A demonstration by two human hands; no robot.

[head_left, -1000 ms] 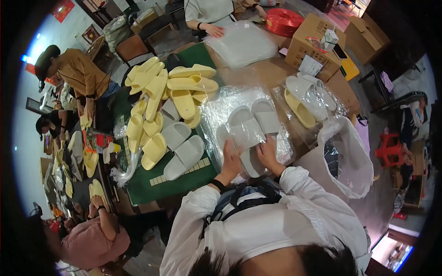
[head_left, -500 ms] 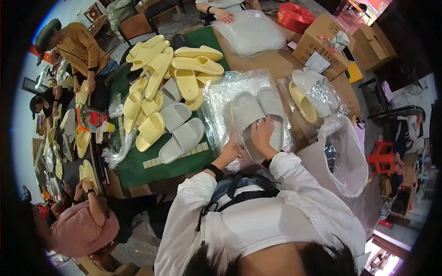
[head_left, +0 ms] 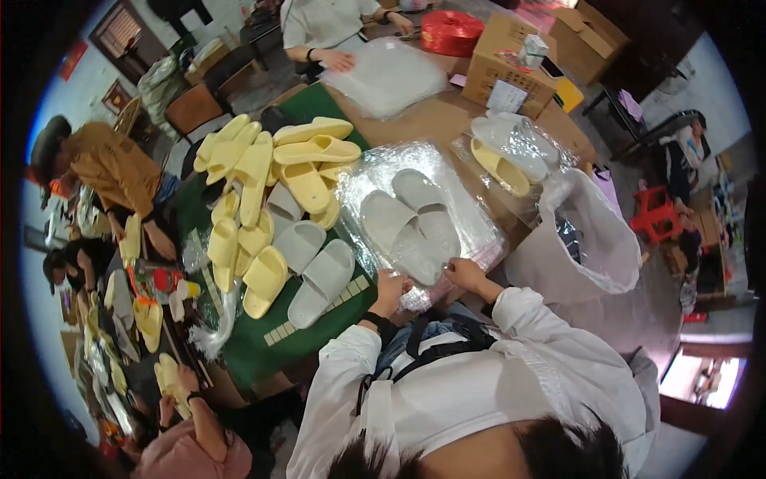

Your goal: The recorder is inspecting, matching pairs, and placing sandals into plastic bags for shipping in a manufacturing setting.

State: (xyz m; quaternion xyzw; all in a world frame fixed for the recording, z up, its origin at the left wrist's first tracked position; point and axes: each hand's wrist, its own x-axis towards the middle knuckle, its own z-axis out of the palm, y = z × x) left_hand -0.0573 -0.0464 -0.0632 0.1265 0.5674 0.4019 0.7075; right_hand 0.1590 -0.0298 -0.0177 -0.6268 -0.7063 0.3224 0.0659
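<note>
Left wall: pale, hung with a small red panel (head_left: 74,61); a bluish glow is cast along its edge.
Slatted panel (head_left: 120,33): framed in brown and set at the upper left; whether door or window is meant cannot be told.
Chair (head_left: 194,109): brown-backed, placed beyond the main table.
Main table (head_left: 447,124): topped with brown board, covered on its left by a green mat (head_left: 247,355).
Second table (head_left: 148,366): dark-topped, seen at the far left.
Stool (head_left: 656,214): red, stood at the right.
Floor (head_left: 626,323): grey, smooth-looking, faintly tinted purple.
Right wall (head_left: 722,92): whitish, bent by the lens.
Doorway (head_left: 704,377): brightly lit, dark-framed, at the lower right.
</note>
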